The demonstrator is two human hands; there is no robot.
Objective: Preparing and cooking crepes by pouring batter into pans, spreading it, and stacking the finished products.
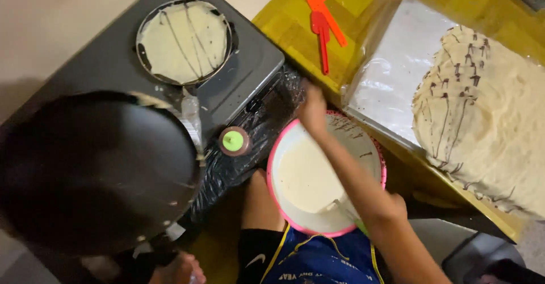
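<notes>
Pink-rimmed bowl (295, 213) of pale batter sits at the table (284, 17) edge; the right hand (313, 109) touches its far rim, grip unclear; the left hand (180, 268) is closed on the black pan (91, 170) handle beside the stove (250, 68).

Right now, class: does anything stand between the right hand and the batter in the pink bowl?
Nothing visible does. The right hand is blurred at the far rim of the pink bowl; the batter lies open beside it. A utensil leans in the batter at the near side, off that path.
</notes>
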